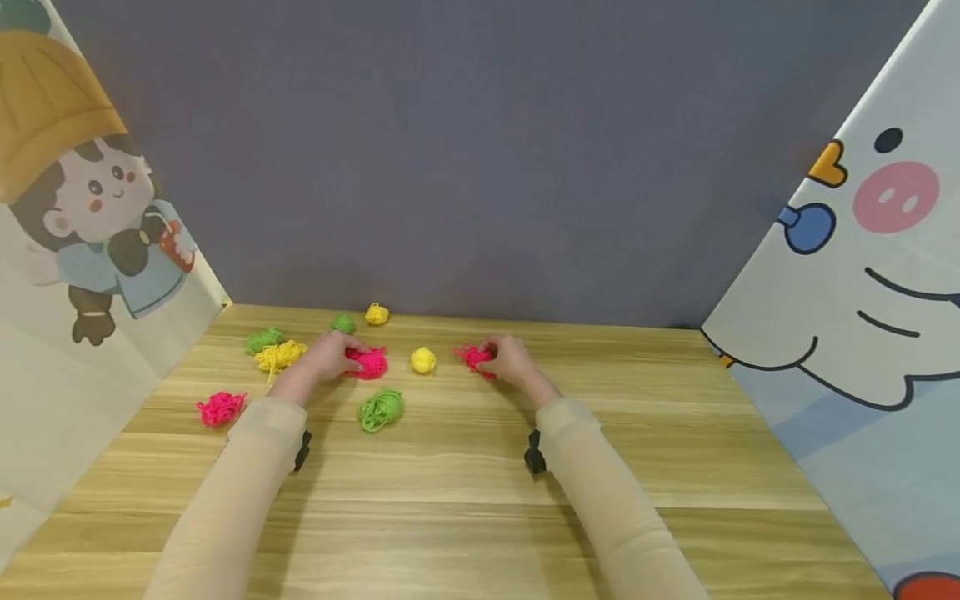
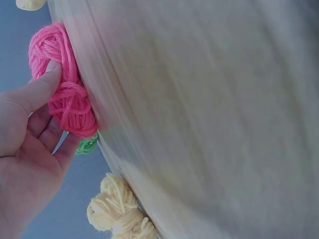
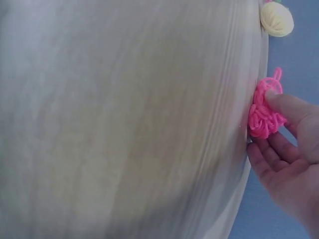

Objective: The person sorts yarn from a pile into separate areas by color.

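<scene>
My left hand (image 1: 330,357) grips a larger pink ball of yarn (image 1: 370,363), thumb on its near face and fingers behind, as the left wrist view shows. Farther right, my right hand (image 1: 510,360) pinches a smaller, loopy pink bundle of yarn (image 3: 265,112) between thumb and fingers. Both pink pieces are at the table surface or very close to it. Between the hands sits a round yellow ball of yarn (image 1: 423,360). A green skein of yarn (image 1: 381,409) lies nearer me, below the left hand's pink ball.
Left of my left hand lie a yellow skein (image 1: 281,356), a green skein (image 1: 263,340) and a loose pink bundle (image 1: 221,408). Behind that hand are a small green ball (image 1: 343,323) and a small yellow ball (image 1: 377,313). A grey panel (image 1: 465,167) borders the wooden table (image 1: 420,517).
</scene>
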The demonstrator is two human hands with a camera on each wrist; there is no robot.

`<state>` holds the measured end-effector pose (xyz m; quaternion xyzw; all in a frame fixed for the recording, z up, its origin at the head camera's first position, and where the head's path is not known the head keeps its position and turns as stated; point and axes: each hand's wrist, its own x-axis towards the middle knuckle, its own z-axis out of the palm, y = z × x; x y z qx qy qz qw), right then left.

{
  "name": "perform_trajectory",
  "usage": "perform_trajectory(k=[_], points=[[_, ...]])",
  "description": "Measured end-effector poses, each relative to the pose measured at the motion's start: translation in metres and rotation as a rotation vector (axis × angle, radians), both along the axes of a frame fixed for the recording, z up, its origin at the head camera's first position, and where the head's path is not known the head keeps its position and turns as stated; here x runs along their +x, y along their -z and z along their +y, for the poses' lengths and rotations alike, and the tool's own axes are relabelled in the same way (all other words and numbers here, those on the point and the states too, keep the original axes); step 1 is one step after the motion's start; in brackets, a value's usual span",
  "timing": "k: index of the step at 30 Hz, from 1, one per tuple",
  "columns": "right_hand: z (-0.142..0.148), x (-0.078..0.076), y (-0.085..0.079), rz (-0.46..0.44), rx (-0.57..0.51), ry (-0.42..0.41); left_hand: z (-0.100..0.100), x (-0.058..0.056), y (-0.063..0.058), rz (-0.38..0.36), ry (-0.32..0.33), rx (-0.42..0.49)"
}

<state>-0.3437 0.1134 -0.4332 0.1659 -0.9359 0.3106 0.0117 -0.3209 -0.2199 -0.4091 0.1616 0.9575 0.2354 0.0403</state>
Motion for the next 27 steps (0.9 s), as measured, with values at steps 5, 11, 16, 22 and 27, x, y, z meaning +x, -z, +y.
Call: perform_trajectory(k=[5, 11, 16, 22, 27], points=[[-0.003, -0.001, 0.0, 0.005, 0.012, 0.005, -0.001, 0.0, 0.0, 0.002, -0.001, -0.002], [-0.005, -0.002, 0.001, 0.026, -0.002, 0.009, 0.0, 0.0, 0.001, 0.012, -0.012, -0.008], [-0.004, -0.001, 0.002, 0.023, -0.027, 0.013, 0.0, -0.001, 0.004, 0.014, -0.01, -0.015], [0.0, 0.001, -0.004, -0.028, -0.073, -0.008, 0.001, -0.004, 0.008, 0.029, 0.006, -0.046], [0.006, 0.002, -0.017, -0.041, -0.086, -0.014, 0.001, -0.007, 0.01, 0.042, 0.018, -0.059]])
